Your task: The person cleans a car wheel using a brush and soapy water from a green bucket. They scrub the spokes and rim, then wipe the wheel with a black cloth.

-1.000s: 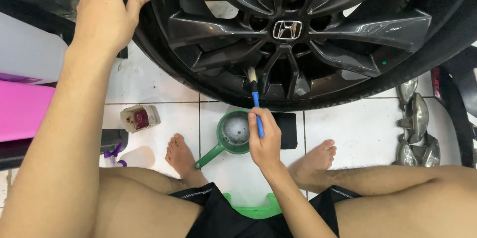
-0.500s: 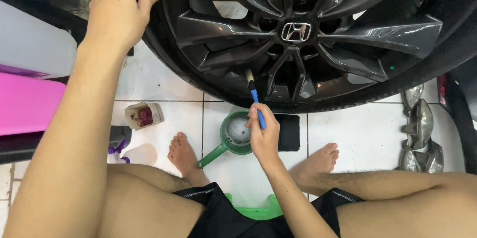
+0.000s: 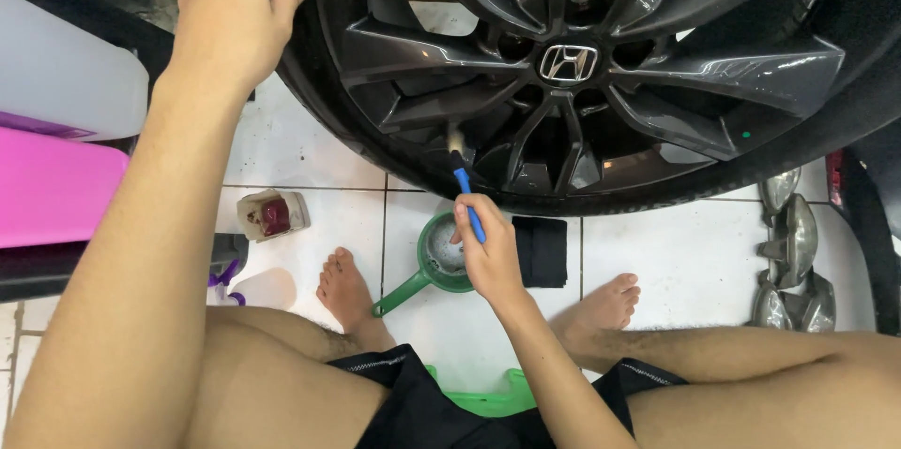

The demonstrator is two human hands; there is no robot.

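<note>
Two bare hands at a dark grey alloy car wheel, one brushing, one braced on its tyre.

Nearest, below the wheel, a bright green plastic stool edge shows between the legs; beyond it a green plastic scoop with a long handle sits on the white floor tiles, holding pale sudsy liquid. The right hand hovers over that scoop, fingers closed around a small blue-handled detailing brush whose pale bristles touch the wheel's lower spokes. Just right of the scoop lies a folded black cloth; left of it, a small clear tub with a dark red content. Farther, the left hand rests open, palm flat, against the wheel's black tyre.
</note>
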